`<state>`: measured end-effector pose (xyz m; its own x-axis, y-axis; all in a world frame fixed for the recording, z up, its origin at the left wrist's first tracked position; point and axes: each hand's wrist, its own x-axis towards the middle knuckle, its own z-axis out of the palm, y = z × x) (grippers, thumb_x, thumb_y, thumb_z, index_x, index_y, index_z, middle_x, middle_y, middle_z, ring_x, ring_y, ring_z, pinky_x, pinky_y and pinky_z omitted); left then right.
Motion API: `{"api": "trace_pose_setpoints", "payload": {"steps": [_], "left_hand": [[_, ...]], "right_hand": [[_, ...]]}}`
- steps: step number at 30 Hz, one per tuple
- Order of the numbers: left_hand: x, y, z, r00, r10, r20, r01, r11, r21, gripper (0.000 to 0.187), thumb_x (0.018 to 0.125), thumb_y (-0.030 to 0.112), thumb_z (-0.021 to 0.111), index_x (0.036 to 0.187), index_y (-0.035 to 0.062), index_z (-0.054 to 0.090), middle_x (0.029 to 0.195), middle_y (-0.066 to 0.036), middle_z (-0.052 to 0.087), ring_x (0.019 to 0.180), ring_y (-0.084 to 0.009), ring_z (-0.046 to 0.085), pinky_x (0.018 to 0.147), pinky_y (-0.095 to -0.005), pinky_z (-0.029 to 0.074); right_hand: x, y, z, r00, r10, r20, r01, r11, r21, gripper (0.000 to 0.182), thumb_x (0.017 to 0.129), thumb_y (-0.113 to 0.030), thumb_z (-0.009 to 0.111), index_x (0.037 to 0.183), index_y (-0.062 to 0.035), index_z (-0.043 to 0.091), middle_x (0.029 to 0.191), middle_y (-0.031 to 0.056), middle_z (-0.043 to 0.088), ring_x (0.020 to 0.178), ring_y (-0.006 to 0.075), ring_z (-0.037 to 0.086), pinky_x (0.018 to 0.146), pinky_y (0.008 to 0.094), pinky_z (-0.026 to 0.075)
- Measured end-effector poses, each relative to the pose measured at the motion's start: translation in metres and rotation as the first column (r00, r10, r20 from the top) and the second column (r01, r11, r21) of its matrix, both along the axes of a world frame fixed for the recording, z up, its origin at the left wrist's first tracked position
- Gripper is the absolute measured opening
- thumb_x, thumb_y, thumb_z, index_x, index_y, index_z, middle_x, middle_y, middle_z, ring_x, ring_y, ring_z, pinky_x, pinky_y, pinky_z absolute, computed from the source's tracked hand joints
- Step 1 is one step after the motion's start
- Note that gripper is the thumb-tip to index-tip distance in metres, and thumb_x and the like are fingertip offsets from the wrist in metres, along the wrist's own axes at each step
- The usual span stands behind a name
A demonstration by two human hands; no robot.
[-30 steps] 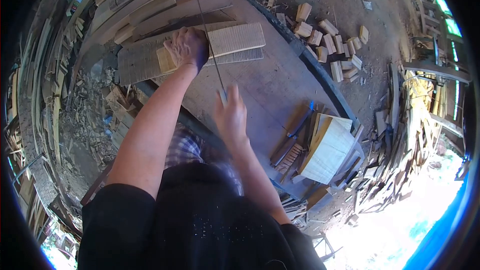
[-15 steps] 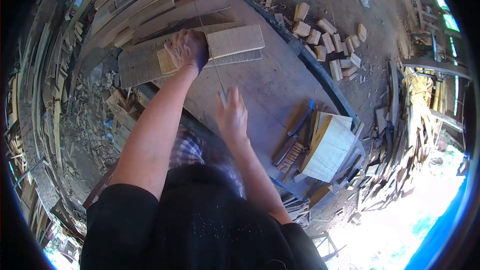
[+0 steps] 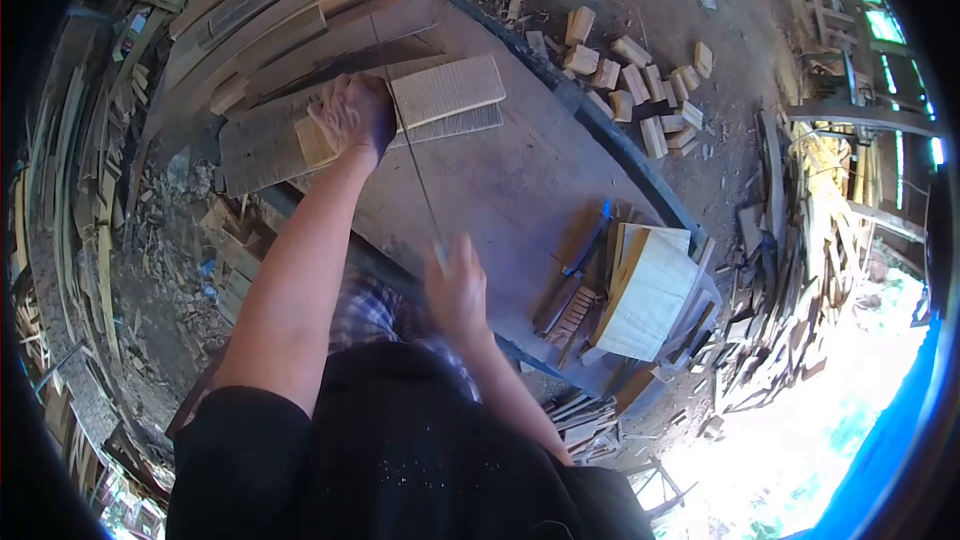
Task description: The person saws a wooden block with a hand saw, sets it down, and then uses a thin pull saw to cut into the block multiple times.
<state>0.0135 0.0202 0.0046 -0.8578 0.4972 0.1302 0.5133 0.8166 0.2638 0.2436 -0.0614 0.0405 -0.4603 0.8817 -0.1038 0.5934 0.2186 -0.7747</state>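
My left hand point(image 3: 352, 112) is closed over a pale wooden board point(image 3: 450, 85), pressing it onto a darker grey plank point(image 3: 255, 145) on the workbench. In my right hand point(image 3: 457, 285), nearer my body and blurred by motion, is the handle end of a handsaw point(image 3: 418, 175). Its thin blade is seen almost edge-on and runs across the pale board just right of my left hand. The saw's handle is mostly hidden by my fingers.
More planks point(image 3: 330, 40) lie along the bench's far left. At its right end are a blue-and-dark tool point(image 3: 575, 270) and a pale wood block point(image 3: 650, 290). Several cut blocks point(image 3: 635, 85) lie on the ground beyond the bench edge point(image 3: 610, 140). Scrap wood point(image 3: 790, 310) is heaped at right.
My right hand has drawn the saw back toward my body. My left hand stays on the board, and the whole scene has shifted slightly left in view.
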Motion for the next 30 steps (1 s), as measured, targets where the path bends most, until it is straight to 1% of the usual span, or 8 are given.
{"api": "trace_pose_setpoints", "payload": {"steps": [3, 7, 9, 15, 21, 24, 27, 30], "left_hand": [[-0.004, -0.003, 0.0, 1.0, -0.021, 0.017, 0.022, 0.999, -0.043, 0.027, 0.091, 0.026, 0.047, 0.085, 0.012, 0.068, 0.097, -0.004, 0.065, 0.102, -0.0233, 0.057, 0.088, -0.0421, 0.036], [-0.002, -0.003, -0.008, 0.999, -0.014, -0.035, 0.013, 0.999, -0.03, 0.026, 0.091, 0.025, 0.047, 0.085, 0.0126, 0.069, 0.095, -0.005, 0.065, 0.101, -0.023, 0.057, 0.088, -0.0418, 0.036], [-0.003, -0.002, -0.007, 0.996, -0.026, -0.082, 0.024, 0.999, -0.025, 0.026, 0.091, 0.025, 0.048, 0.084, 0.0127, 0.069, 0.094, -0.005, 0.065, 0.101, -0.0229, 0.057, 0.088, -0.0417, 0.036], [0.0, -0.001, 0.004, 1.0, 0.004, 0.011, -0.003, 0.998, -0.056, 0.027, 0.092, 0.025, 0.047, 0.084, 0.0125, 0.069, 0.095, -0.004, 0.066, 0.099, -0.0226, 0.058, 0.088, -0.0412, 0.036], [-0.001, 0.0, 0.0, 1.0, -0.013, -0.011, 0.012, 0.996, -0.089, 0.026, 0.092, 0.023, 0.047, 0.085, 0.0125, 0.07, 0.095, -0.005, 0.066, 0.1, -0.0228, 0.058, 0.087, -0.0417, 0.036], [-0.002, 0.002, 0.0, 1.0, -0.002, -0.012, 0.002, 0.999, -0.032, 0.027, 0.092, 0.023, 0.046, 0.084, 0.0122, 0.07, 0.095, -0.004, 0.066, 0.1, -0.0231, 0.058, 0.086, -0.0424, 0.036], [-0.002, -0.002, 0.0, 1.0, -0.008, 0.022, 0.009, 0.999, -0.041, 0.028, 0.092, 0.024, 0.046, 0.085, 0.0126, 0.069, 0.096, -0.004, 0.066, 0.1, -0.0229, 0.058, 0.086, -0.0429, 0.036], [-0.004, 0.002, -0.001, 0.999, -0.033, -0.018, 0.033, 0.999, -0.017, 0.027, 0.092, 0.025, 0.047, 0.083, 0.0129, 0.069, 0.095, -0.004, 0.066, 0.1, -0.023, 0.058, 0.086, -0.0429, 0.036]], "right_hand": [[0.001, -0.002, 0.014, 0.999, -0.01, 0.036, 0.009, 1.0, 0.008, 0.027, 0.089, -0.014, 0.066, 0.105, -0.0001, 0.05, 0.089, 0.0287, 0.062, 0.081, 0.0501, 0.06, 0.066, 0.052, 0.05], [-0.047, 0.032, -0.004, 1.0, 0.016, 0.011, -0.016, 0.999, 0.033, 0.027, 0.088, -0.015, 0.066, 0.104, 0.0002, 0.05, 0.09, 0.0282, 0.062, 0.081, 0.0505, 0.06, 0.069, 0.0517, 0.051], [-0.049, 0.039, -0.004, 0.998, 0.061, 0.028, -0.063, 0.994, 0.084, 0.025, 0.088, -0.013, 0.065, 0.103, -0.0026, 0.049, 0.085, 0.0243, 0.058, 0.075, 0.0463, 0.061, 0.062, 0.0504, 0.05], [0.003, -0.002, 0.008, 0.998, 0.028, 0.055, -0.029, 0.999, 0.034, 0.029, 0.087, -0.012, 0.066, 0.107, -0.0021, 0.047, 0.087, 0.0249, 0.059, 0.077, 0.0459, 0.061, 0.063, 0.0511, 0.051], [-0.05, 0.041, -0.007, 0.995, 0.076, 0.069, -0.082, 0.993, 0.084, 0.027, 0.088, -0.014, 0.067, 0.104, -0.0006, 0.05, 0.085, 0.0232, 0.058, 0.076, 0.0439, 0.062, 0.062, 0.0484, 0.051], [0.005, 0.007, 0.0, 0.999, 0.047, 0.012, -0.048, 0.992, 0.113, 0.033, 0.084, -0.01, 0.068, 0.108, -0.0008, 0.047, 0.085, 0.0234, 0.058, 0.077, 0.0438, 0.061, 0.063, 0.0491, 0.051], [0.02, -0.006, 0.011, 0.996, 0.048, 0.077, -0.052, 0.998, 0.043, 0.037, 0.082, -0.007, 0.068, 0.11, -0.0011, 0.045, 0.088, 0.0237, 0.058, 0.079, 0.0438, 0.061, 0.065, 0.0503, 0.05], [-0.027, 0.03, -0.007, 0.995, 0.089, 0.032, -0.092, 0.992, 0.084, 0.034, 0.082, -0.006, 0.068, 0.108, -0.0014, 0.046, 0.089, 0.0236, 0.057, 0.08, 0.0442, 0.061, 0.066, 0.0503, 0.05]]}}
